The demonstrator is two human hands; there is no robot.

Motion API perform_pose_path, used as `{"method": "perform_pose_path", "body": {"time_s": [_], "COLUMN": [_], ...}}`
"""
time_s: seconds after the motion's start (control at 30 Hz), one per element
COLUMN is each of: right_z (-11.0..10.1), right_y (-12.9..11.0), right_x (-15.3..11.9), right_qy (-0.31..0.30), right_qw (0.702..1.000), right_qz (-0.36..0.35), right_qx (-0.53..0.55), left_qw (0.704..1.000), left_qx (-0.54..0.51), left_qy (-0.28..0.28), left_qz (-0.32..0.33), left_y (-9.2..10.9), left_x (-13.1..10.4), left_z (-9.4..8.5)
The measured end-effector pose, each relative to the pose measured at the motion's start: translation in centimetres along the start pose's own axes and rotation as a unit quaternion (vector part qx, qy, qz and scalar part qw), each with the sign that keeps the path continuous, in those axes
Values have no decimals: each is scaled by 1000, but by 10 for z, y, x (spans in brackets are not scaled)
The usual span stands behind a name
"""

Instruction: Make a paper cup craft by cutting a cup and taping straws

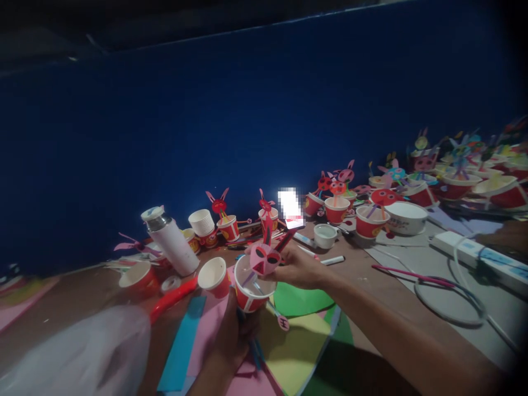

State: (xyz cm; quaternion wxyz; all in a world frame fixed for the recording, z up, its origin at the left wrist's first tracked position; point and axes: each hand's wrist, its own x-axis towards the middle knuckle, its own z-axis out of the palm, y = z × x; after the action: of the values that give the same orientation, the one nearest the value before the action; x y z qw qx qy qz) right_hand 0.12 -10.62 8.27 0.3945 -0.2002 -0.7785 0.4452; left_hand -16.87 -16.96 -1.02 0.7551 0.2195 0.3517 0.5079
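Steadying the cup [248, 301] in the left fingers [248, 324] likely helped the right fingers [285, 270] pinch the paper face [264, 258] without creases.

Hands [237, 335] on rabbit-eared paper cup [252, 297]

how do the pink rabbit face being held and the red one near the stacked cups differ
The pink face has red ears; the red face has pink ears. The right hand holds the pink face; the red face stands above a cup, untouched. Both have two long ears.
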Motion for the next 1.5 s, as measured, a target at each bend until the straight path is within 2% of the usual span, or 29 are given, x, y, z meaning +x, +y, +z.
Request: {"method": "perform_pose_path", "body": {"time_s": [0.33, 0.57, 0.9, 1.17, 1.37, 1.5], "right_z": [-1, -3, -5, -2, -4, -5], "right_y": [-3, -3, -4, 0, -5, -6], "right_x": [-3, -3, -4, -7, -3, -2], "right_qy": [-8, -38, -59, -21, -71, -71], "right_qw": [999, 999, 998, 996, 994, 991], "right_qz": [-13, 24, -5, 41, -26, -53], "right_qx": [-33, -24, -34, -80, -83, -96], "left_qw": [1000, 1000, 999, 1000, 999, 999], "left_qx": [2, -4, -1, 6, 19, 19], "left_qy": [-10, 5, 0, -6, -8, 9], "left_qz": [24, 15, 36, 27, 36, 46], "left_y": [1, -1, 1, 0, 2, 3], "left_x": [-1, -1, -4, -2, -4, -6], "left_z": [5, 3, 6, 5, 7, 9]}}
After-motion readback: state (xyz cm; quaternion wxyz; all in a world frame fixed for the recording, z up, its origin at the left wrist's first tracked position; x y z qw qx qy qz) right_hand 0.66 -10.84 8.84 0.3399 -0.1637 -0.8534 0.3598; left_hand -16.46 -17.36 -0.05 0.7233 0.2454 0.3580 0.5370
